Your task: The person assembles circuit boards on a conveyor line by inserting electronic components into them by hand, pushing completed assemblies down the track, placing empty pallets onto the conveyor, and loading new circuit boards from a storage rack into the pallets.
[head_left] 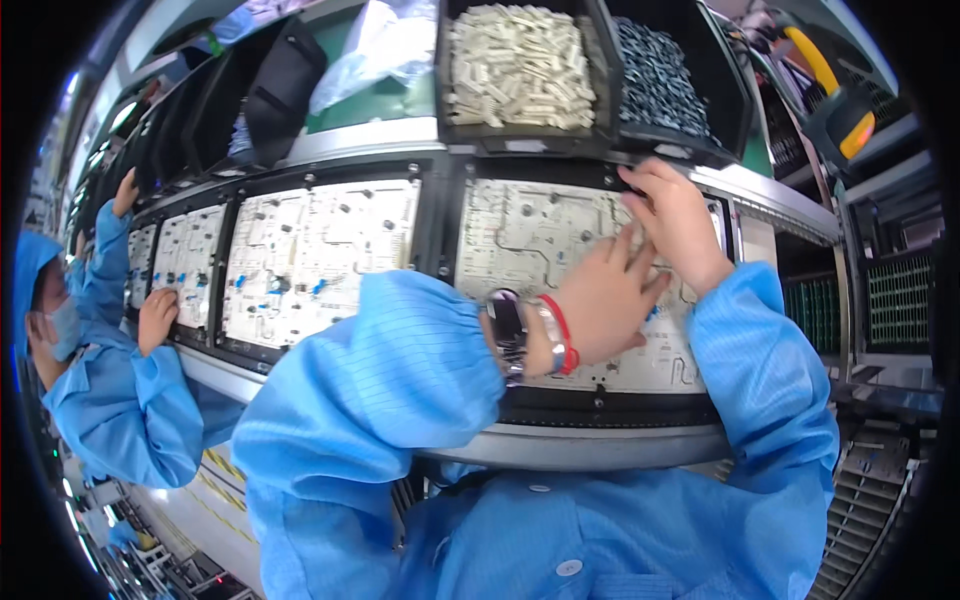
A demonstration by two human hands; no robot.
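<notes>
A white circuit board [510,225] in a black frame lies in front of me, with small parts on it. My left hand [605,300] is spread over its middle right, fingers apart and holding nothing I can see. A dark watch [508,335] and a red bracelet [562,335] circle that wrist. My right hand [680,222] reaches to the board's upper right edge. Its fingers are bent with the tips apart, near a dark fastener on the frame, and no held thing shows. The two hands overlap closely, hiding part of the board.
Beyond the frame stand a black bin of white parts [525,65] and a bin of dark small parts [665,85]. More framed boards [320,250] line the left, where a co-worker's hands [157,318] work. A yellow-and-black handheld tool [840,115] hangs at upper right, above green-board racks [900,300].
</notes>
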